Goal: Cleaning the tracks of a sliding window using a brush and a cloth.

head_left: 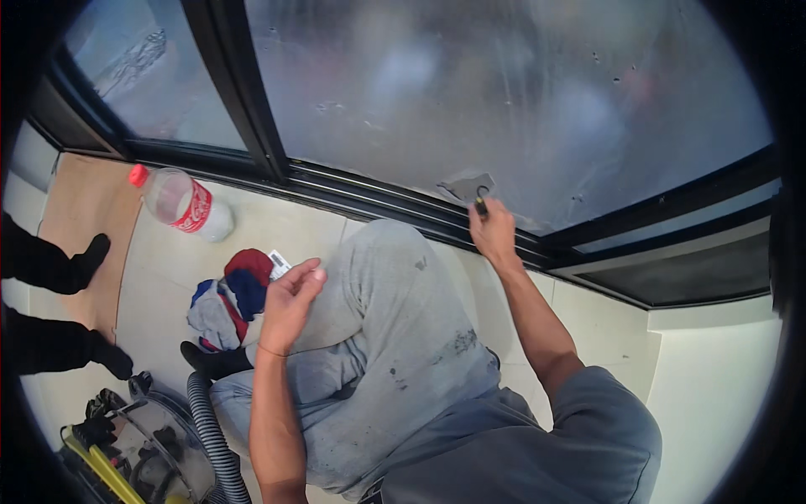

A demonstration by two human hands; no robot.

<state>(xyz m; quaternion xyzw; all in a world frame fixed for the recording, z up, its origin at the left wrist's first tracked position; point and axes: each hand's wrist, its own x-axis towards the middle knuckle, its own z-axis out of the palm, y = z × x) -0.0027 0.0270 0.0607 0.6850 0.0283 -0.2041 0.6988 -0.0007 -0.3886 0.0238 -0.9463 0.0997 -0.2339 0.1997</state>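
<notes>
My right hand (495,228) is closed around a small tool with a dark handle (481,204), just above the bottom rail of a large glass panel (504,92). Its working end is too small to make out. Beside it, a darker, ragged patch (468,186) shows on the hazy glass. My left hand (290,304) hovers by my bent knee, fingers loosely curled, with nothing visible in it. Behind that hand lies a bundle of red, blue and grey cloth (220,304) on the floor, a white label (279,265) at its edge.
A clear plastic bottle with a red cap and label (186,203) stands near the black door track (353,186). At lower left sit a ribbed grey hose (211,433) and a clear container of tools (159,437). Another person's dark-clad feet (92,265) are at the left.
</notes>
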